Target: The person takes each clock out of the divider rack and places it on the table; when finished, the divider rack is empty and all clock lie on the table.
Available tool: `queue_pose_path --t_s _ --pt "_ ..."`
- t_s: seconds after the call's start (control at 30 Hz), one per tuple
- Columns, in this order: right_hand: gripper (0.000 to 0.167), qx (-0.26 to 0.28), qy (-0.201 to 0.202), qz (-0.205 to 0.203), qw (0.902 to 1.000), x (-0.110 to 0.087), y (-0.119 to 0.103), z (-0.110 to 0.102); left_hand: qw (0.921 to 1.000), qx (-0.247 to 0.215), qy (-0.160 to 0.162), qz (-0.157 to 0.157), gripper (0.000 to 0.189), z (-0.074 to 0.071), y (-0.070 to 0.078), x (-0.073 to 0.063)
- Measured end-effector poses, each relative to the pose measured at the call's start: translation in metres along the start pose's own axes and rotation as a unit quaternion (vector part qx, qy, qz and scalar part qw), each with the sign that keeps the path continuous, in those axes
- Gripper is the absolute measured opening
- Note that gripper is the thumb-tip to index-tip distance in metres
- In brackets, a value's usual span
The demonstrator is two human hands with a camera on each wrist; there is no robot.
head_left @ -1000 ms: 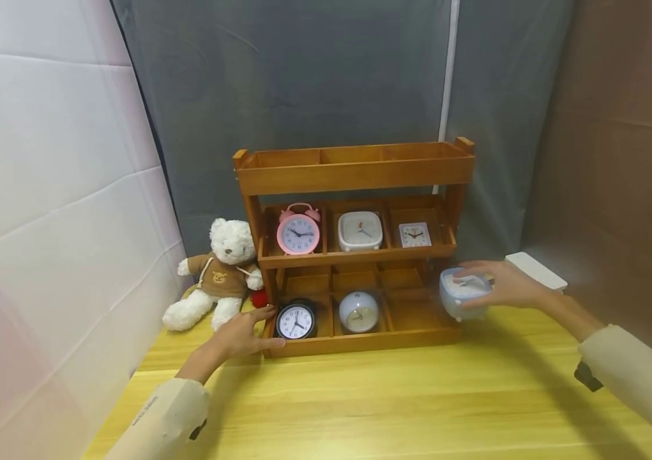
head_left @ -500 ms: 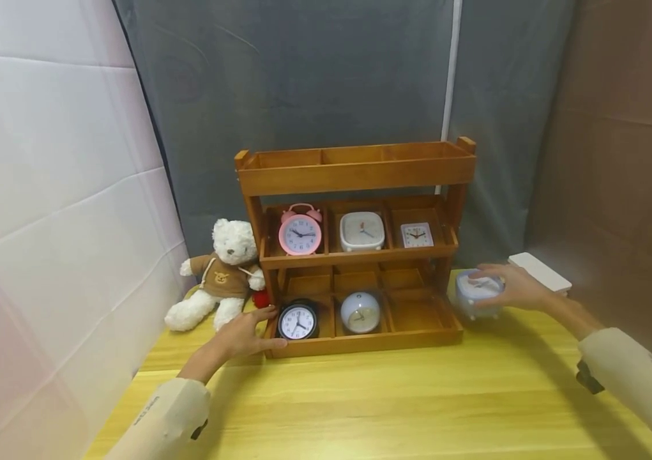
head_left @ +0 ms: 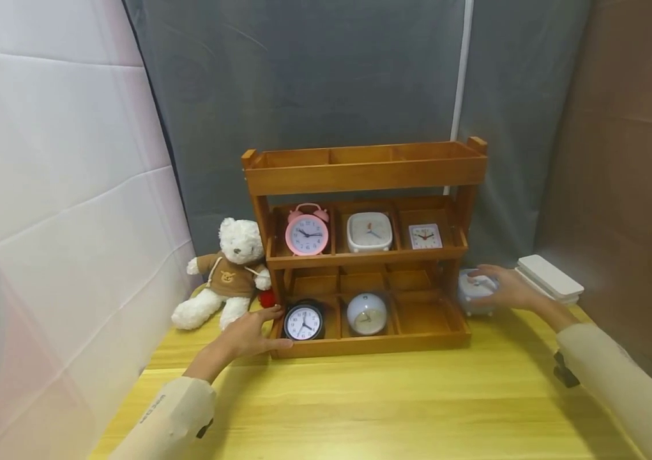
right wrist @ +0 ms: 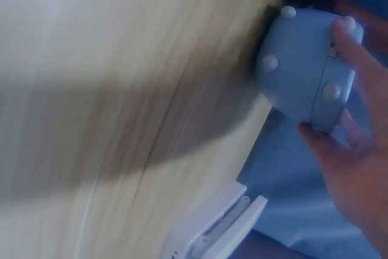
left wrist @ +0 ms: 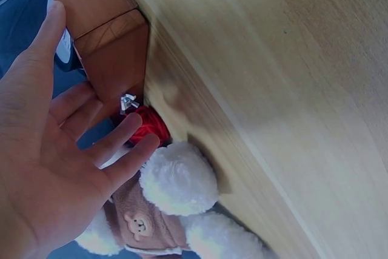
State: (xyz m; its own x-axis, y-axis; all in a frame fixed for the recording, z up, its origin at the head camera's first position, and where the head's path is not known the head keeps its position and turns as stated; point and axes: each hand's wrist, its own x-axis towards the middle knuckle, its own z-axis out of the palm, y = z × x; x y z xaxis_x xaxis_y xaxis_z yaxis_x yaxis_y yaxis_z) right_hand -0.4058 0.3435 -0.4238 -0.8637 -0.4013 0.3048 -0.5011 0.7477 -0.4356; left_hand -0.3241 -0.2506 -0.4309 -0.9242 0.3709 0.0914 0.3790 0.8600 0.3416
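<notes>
My right hand [head_left: 508,289] grips a light-blue, rounded alarm clock [head_left: 471,301] just beyond the right end of the wooden shelf [head_left: 368,347]. In the right wrist view, the thumb and fingers hold the clock's [right wrist: 297,68] sides, and its small white feet face the camera. My left hand [head_left: 248,335] touches the shelf's lower left corner, its fingers spread; in the left wrist view the thumb lies along the front edge. Beside that hand, a black round clock [head_left: 304,321] sits in the bottom left compartment. A pale-blue spherical clock [head_left: 367,314] occupies the bottom middle one.
On the middle tier stand a pink twin-bell clock [head_left: 307,234], a white rounded clock [head_left: 369,232] and a small square clock [head_left: 425,236]. A white teddy bear [head_left: 239,243] sits left, with a red object [head_left: 267,298] beside it. White flat boxes [head_left: 550,278] lie at right.
My right hand has carried the blue clock from overlapping the shelf's right end to a spot outside and farther back. The left hand stays on the corner; the view has shifted slightly.
</notes>
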Motion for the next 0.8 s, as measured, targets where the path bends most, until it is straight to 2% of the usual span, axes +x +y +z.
queue_pose_path --t_s 0.27,0.6,0.8 --pt "0.069 0.026 -0.027 0.041 0.9985 0.015 0.012 0.003 0.9999 0.012 0.004 0.005 0.09 -0.002 0.003 -0.001" --pt "0.072 0.05 -0.057 0.04 0.9963 0.015 0.006 -0.005 0.9998 0.017 0.007 0.009 0.09 -0.005 0.004 0.0" --pt "0.076 0.06 -0.058 0.037 0.9958 0.011 0.002 -0.007 0.9998 0.016 0.004 0.006 0.091 -0.003 0.002 -0.002"
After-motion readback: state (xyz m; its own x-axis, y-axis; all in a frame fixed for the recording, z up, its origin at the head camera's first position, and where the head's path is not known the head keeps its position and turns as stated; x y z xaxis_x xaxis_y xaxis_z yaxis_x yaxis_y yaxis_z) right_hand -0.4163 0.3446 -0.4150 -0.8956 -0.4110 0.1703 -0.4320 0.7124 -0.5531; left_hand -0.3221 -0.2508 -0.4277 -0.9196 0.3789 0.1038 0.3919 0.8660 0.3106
